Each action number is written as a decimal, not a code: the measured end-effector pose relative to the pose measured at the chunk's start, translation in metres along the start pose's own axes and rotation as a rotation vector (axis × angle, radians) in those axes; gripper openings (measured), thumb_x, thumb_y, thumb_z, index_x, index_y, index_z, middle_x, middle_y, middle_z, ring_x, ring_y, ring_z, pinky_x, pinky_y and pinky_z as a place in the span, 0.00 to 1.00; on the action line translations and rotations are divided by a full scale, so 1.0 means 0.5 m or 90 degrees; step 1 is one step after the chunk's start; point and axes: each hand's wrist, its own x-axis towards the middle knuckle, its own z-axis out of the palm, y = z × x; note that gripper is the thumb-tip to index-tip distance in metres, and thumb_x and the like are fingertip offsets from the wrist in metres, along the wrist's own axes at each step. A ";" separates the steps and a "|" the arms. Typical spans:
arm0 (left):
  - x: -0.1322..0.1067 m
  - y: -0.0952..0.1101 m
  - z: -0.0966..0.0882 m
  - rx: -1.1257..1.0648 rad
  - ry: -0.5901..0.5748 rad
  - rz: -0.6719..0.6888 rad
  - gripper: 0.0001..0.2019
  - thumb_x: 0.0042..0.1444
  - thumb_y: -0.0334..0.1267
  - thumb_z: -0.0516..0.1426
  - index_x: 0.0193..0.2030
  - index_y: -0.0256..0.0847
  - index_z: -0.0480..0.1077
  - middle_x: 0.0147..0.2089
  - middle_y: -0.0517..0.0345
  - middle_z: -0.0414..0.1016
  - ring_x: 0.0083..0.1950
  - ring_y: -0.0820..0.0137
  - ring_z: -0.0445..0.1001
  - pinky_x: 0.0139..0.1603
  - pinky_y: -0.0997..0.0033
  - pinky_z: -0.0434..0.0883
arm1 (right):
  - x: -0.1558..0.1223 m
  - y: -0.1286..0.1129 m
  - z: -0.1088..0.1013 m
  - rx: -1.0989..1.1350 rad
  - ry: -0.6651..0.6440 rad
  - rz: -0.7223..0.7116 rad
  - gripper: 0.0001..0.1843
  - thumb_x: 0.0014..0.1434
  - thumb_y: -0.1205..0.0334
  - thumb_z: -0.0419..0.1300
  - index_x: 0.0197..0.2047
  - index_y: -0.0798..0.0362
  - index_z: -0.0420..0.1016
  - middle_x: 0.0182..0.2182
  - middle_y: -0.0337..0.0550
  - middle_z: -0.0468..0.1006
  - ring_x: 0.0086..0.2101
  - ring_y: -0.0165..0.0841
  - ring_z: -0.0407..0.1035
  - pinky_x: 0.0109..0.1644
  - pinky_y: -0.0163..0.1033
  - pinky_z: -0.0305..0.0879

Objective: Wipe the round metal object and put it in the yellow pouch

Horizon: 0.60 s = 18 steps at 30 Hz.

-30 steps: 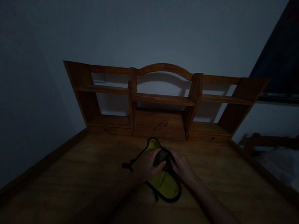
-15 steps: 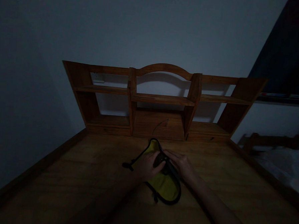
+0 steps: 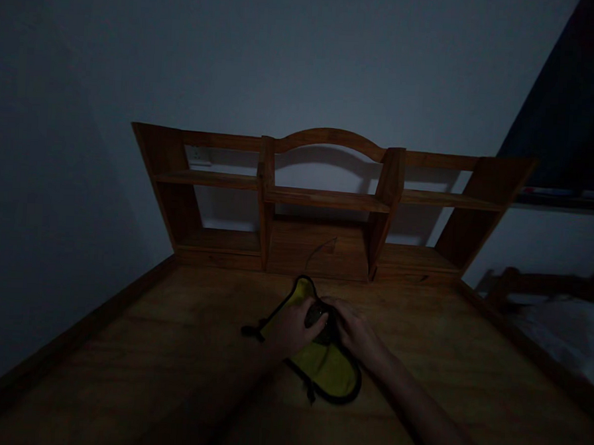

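Note:
A flat yellow fabric piece with black edging and short black straps [image 3: 332,370] lies on the wooden desk [image 3: 213,311]. On top of it, my left hand [image 3: 294,330] is closed around a dark, rounded, slightly shiny object [image 3: 316,314], its thumb along the near side. Poor light hides what kind of object this is. My right hand [image 3: 356,328] rests at the right edge of the fabric, fingers bent against the black edging beside the dark object. Whether those fingertips pinch the edging or touch the object is hidden.
A wooden shelf unit [image 3: 325,199] stands along the back of the desk against the wall. Raised wooden rims run down both desk sides. To the right are a dark board [image 3: 571,117] and pale bedding or cloth [image 3: 565,329].
My right hand has curled inward, drawing the fabric's right edge closer around the dark object. My left hand keeps its hold. The view has shifted slightly.

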 end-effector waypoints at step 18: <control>-0.001 0.001 0.025 0.010 -0.027 -0.040 0.34 0.45 0.64 0.59 0.52 0.43 0.62 0.41 0.50 0.78 0.42 0.56 0.78 0.39 0.62 0.72 | -0.016 0.054 0.009 -0.081 0.013 0.132 0.17 0.63 0.67 0.48 0.54 0.51 0.64 0.34 0.44 0.79 0.33 0.36 0.75 0.35 0.35 0.68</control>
